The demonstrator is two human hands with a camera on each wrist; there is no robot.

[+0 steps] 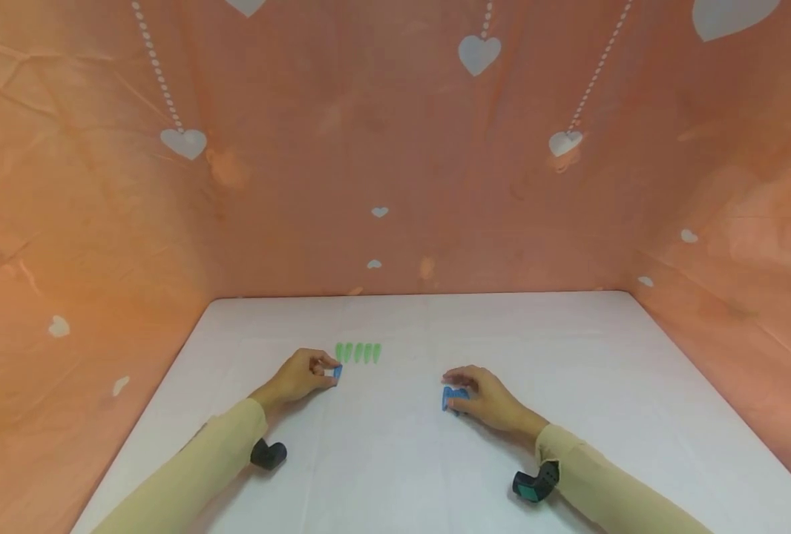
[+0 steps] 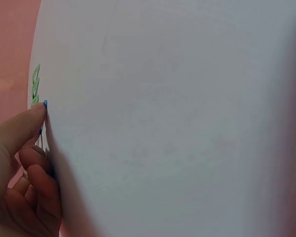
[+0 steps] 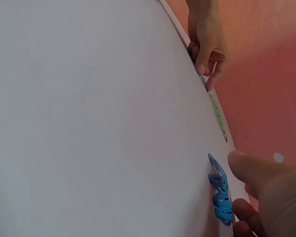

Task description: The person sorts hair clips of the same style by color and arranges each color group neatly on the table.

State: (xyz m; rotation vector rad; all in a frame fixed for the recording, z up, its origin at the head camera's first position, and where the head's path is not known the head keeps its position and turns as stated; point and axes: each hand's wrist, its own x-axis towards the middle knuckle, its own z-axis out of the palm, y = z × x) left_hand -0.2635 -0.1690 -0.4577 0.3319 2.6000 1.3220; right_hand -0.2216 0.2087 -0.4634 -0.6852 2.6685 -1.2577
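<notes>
My left hand (image 1: 302, 374) pinches one small blue hair clip (image 1: 337, 374) between thumb and fingertip, close over the white table. Just past it lies a neat row of several light green, teardrop-shaped hair clips (image 1: 358, 352), also visible at the edge of the left wrist view. My right hand (image 1: 485, 399) is around a small group of blue hair clips (image 3: 220, 197), its digits loosely bent. In the right wrist view a gap shows between the uppermost digit and these clips, while the lower fingertips are right beside them. Part of the group is hidden by the hand in the head view.
The white table (image 1: 382, 460) runs back to an orange cloth wall (image 1: 342, 170) printed with pale hearts. More orange cloth stands along the left and right sides. A black wrist device (image 1: 268, 454) is below the left sleeve, and another (image 1: 536, 482) below the right.
</notes>
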